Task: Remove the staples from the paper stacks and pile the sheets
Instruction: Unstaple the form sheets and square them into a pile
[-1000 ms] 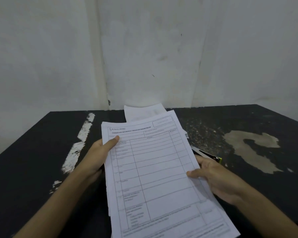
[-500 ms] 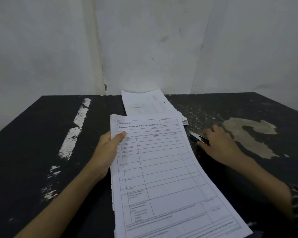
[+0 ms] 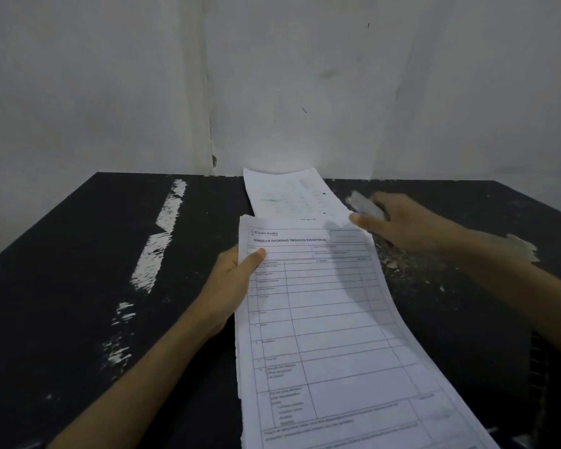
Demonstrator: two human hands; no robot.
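Observation:
My left hand (image 3: 232,283) grips the upper left edge of a stack of printed forms (image 3: 331,335), thumb on top, and the stack slopes down toward me above the black table (image 3: 62,286). My right hand (image 3: 399,222) is at the stack's top right corner, closed around a small metallic staple remover (image 3: 365,204) that is blurred by motion. A pile of loose white sheets (image 3: 289,196) lies flat on the table behind the held stack, against the wall. No staple can be made out.
The black table has scraped white streaks (image 3: 159,238) on the left and a worn pale patch (image 3: 522,247) with scattered flecks on the right. White walls meet in a corner right behind the table.
My right hand let go of the stack's right edge, picked the staple remover up from the table at the right, and carried it up to the stack's top right corner. My left hand kept its hold.

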